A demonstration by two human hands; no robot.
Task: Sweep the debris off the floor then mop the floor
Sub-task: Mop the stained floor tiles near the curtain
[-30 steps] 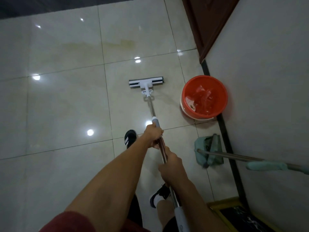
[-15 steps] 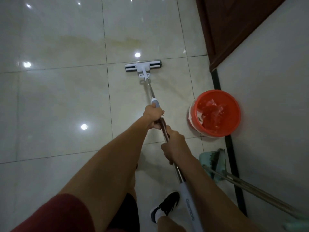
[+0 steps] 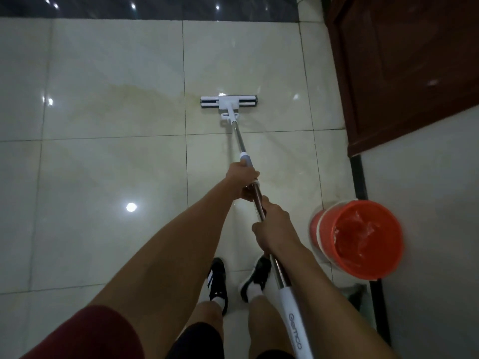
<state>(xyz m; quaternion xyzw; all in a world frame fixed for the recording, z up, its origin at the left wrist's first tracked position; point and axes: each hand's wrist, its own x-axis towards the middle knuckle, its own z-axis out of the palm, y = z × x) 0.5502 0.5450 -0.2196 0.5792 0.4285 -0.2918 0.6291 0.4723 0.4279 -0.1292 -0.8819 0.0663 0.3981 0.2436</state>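
Glossy floor tiles [image 3: 116, 177] fill the frame; left hand [image 3: 242, 177] and right hand [image 3: 274, 228] both grip the mop [image 3: 229, 101] at centre, mopping underway; next, draw it across the yellowish stain [image 3: 145, 92].

the mop [image 3: 259, 182] runs from the lower right up toward the middle, its head [image 3: 229, 101] flat on the tiled floor [image 3: 103, 177] ahead of the person, crosswise to the shaft. the left hand [image 3: 242, 177] is wrapped around the shaft farther forward; the right hand [image 3: 274, 228] is wrapped around it just behind, nearer the body. 2 shoes [image 3: 217, 281] stand on the floor below the hands, side by side, left of the shaft's lower end. the bucket [image 3: 360, 239] sits on the floor to the right of the hands, against the wall [image 3: 427, 190]. the door [image 3: 404, 68] lies ahead of the bucket on the right, well right of the mop head.
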